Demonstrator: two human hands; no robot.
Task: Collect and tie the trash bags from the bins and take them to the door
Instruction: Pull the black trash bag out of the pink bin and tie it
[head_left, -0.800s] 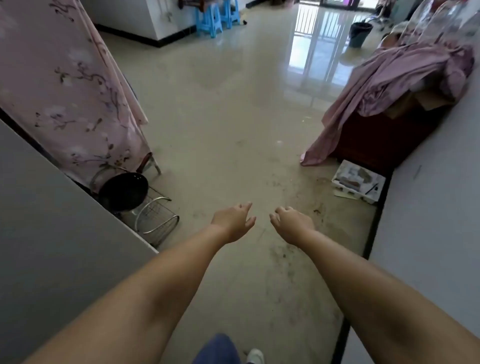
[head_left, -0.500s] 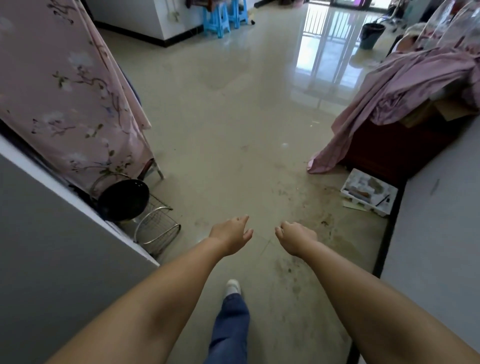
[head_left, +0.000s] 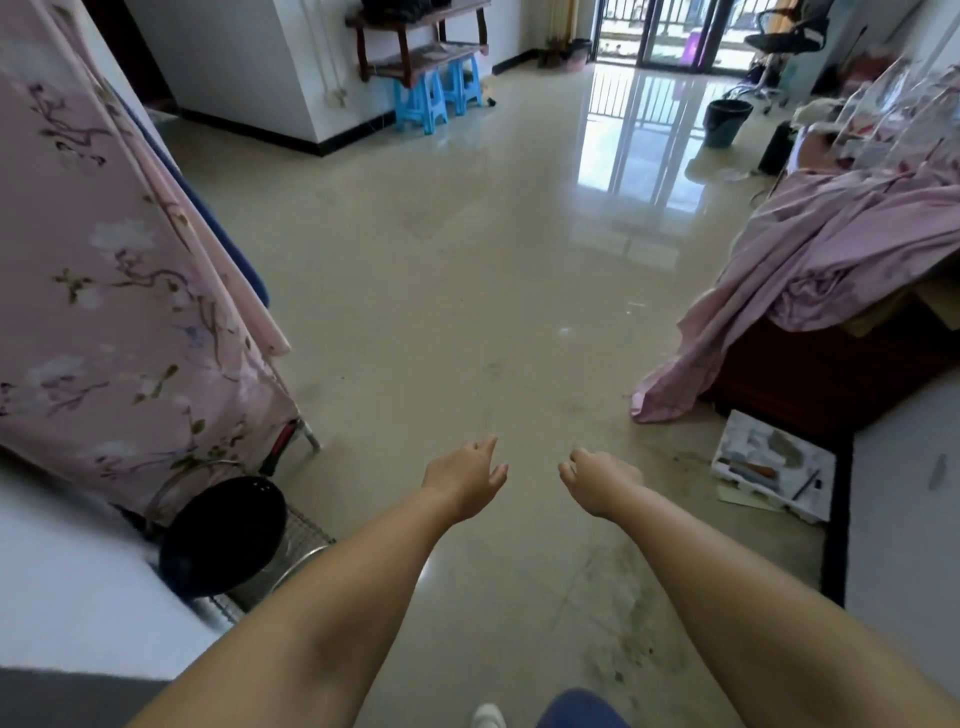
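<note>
Glossy beige tiled floor (head_left: 441, 270), scuffed with dark smudges toward the near right. Standing on it: two bright blue plastic stools (head_left: 436, 96) under a dark wooden shelf rack (head_left: 415, 36) at the far wall; a dark round bucket (head_left: 727, 122) far right. A flat white cardboard box (head_left: 774, 470) lies by the right wall. A black round pan (head_left: 223, 535) rests on a wire rack (head_left: 306, 540), near left.

Bright daylight enters through the far glass balcony doors (head_left: 670, 31), throwing white glare across the glossy beige tiled floor (head_left: 467, 291). Edges bend with wide-angle distortion; the lower-left corner is blurred.
</note>
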